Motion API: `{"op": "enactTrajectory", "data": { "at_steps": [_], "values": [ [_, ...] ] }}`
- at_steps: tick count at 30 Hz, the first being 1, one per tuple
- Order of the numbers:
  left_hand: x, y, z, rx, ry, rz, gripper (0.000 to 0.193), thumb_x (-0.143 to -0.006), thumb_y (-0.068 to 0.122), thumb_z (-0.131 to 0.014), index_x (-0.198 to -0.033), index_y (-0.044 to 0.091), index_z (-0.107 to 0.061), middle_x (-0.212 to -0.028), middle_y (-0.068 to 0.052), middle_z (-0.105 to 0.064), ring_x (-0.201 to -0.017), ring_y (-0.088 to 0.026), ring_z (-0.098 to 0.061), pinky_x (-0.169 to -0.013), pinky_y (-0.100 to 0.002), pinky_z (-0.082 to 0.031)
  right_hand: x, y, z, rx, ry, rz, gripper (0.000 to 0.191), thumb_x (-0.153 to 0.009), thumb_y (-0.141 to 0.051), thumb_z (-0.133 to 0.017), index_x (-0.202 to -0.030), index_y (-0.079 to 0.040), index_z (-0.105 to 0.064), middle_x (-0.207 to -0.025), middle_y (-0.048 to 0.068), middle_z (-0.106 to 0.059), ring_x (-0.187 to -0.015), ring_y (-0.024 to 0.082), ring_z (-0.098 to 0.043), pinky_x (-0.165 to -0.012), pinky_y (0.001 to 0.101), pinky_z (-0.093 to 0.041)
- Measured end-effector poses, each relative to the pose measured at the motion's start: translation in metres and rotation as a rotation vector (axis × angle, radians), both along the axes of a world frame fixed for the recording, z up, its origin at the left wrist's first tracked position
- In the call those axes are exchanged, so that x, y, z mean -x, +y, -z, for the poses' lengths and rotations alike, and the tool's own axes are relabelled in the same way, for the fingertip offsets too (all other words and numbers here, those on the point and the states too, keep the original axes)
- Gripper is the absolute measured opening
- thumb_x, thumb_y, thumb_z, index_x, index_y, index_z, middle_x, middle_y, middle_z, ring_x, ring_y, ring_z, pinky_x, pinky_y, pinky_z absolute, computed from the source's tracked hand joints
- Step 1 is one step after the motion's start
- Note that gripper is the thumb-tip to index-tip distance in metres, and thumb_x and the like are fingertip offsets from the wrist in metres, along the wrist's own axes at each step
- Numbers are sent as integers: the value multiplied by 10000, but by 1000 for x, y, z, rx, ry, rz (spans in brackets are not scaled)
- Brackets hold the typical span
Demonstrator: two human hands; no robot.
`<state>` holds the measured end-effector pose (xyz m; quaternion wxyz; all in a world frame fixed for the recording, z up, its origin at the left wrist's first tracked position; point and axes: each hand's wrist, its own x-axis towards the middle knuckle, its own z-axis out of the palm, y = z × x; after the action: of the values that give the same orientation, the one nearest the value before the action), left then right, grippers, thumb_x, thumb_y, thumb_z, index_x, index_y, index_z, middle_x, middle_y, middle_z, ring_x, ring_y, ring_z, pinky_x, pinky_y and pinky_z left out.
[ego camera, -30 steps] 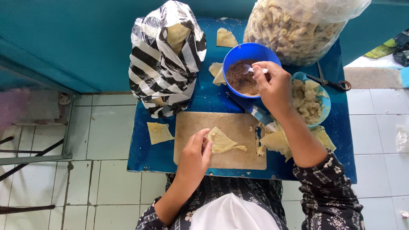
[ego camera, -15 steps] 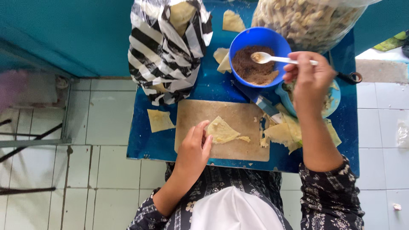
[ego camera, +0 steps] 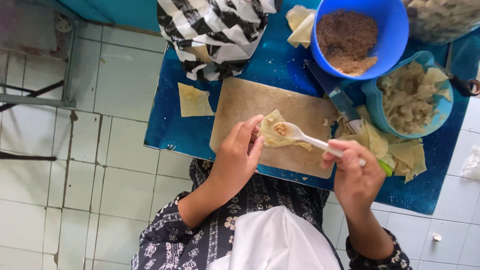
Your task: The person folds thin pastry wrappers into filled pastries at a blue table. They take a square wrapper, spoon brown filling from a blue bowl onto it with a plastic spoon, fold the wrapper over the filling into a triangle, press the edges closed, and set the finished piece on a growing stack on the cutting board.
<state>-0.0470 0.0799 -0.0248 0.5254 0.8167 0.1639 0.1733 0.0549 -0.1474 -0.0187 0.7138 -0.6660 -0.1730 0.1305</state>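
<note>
My left hand (ego camera: pixel 236 159) presses its fingertips on the edge of a pale dough wrapper (ego camera: pixel 273 135) lying on a wooden board (ego camera: pixel 250 107). My right hand (ego camera: pixel 353 172) grips a white plastic spoon (ego camera: pixel 300 135) by its handle. The spoon's bowl rests over the wrapper with a small lump of brown filling in it. A blue bowl (ego camera: pixel 395 30) of brown filling stands at the back of the blue table (ego camera: pixel 280 62).
A lighter blue bowl (ego camera: pixel 375 107) holds folded dough pieces on the right. Loose wrappers (ego camera: pixel 395 147) lie stacked below it, another wrapper (ego camera: pixel 193 100) lies left of the board. A black-and-white striped bag (ego camera: pixel 220 35) sits at the back. A knife (ego camera: pixel 337 97) lies beside the board. Tiled floor spreads to the left.
My right hand has carried the spoon from the blue filling bowl down to the wrapper on the board. My left hand has stayed at the wrapper's edge.
</note>
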Motion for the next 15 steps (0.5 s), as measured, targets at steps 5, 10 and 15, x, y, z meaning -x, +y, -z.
{"op": "enactTrajectory", "data": {
  "at_steps": [5, 10, 15],
  "values": [
    [2, 0, 0, 44, -15, 4, 470, -975, 2, -668, -1414, 80, -521, -1101, -90, -616, -866, -176, -699, -747, -293, -586, 10, 2, -7, 336, -564, -195, 229, -1101, -93, -519, -1205, 73, -637, -1015, 159, -691, -862, 222, -689, -781, 316, -558],
    [2, 0, -1, 40, -20, 21, 480, -991, 14, -663, -1437, 91, -505, -1090, -82, -612, -886, -173, -704, -757, -290, -589, 4, 2, -12, 320, -790, -365, 174, -1024, -4, -566, -1164, 81, -625, -1004, 178, -679, -869, 269, -680, -785, 348, -564],
    [2, 0, 1, 44, -61, 47, 474, -1006, 24, -655, -1446, 83, -490, -1092, -92, -638, -925, -198, -716, -787, -298, -597, 3, 3, -2, 275, -578, -166, 176, -1081, -41, -499, -1159, 51, -627, -1052, 178, -691, -834, 224, -695, -732, 318, -577]
  ]
}}
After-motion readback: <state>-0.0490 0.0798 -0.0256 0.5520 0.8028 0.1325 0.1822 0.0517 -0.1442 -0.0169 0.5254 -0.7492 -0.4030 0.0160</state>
